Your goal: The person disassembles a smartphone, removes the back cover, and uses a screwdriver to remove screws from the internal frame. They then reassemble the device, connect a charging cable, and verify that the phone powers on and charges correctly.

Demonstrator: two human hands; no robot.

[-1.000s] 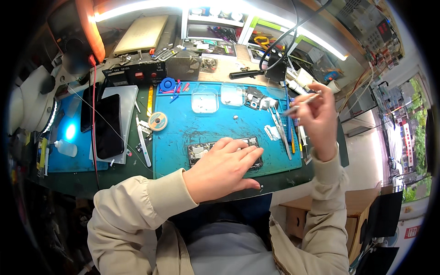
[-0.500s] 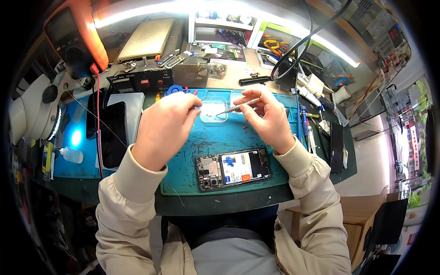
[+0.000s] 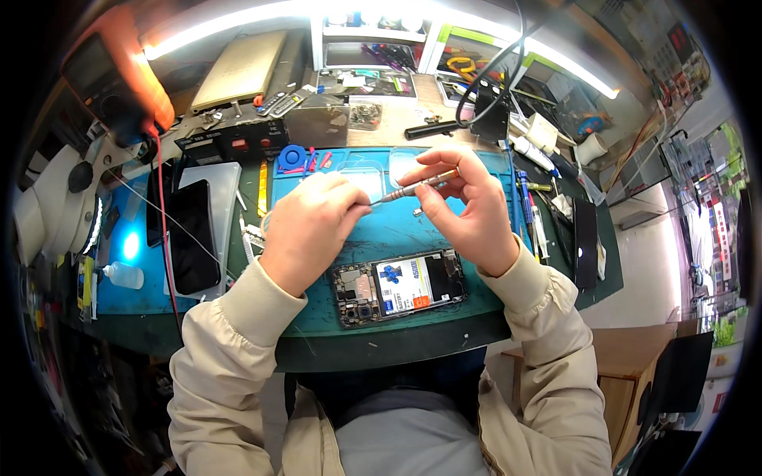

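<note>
An opened smartphone [image 3: 399,287] with its back removed lies on the blue work mat [image 3: 397,230], close to my body. Above it my right hand [image 3: 468,210] grips a slim metal screwdriver [image 3: 417,188] that points left. My left hand [image 3: 305,226] is closed at the screwdriver's tip, fingers pinched on it. Both hands hover above the mat, just beyond the phone.
A black phone [image 3: 189,238] lies on a white pad at left, beside a microscope [image 3: 48,206] with a lit ring lamp. A red cable [image 3: 163,230] hangs down the left. Tools [image 3: 528,206] line the mat's right edge; a dark phone [image 3: 586,242] lies further right.
My left hand lifted off the opened phone and rose to meet my right hand, which brought the screwdriver in from the right. Both hands now join over the mat.
</note>
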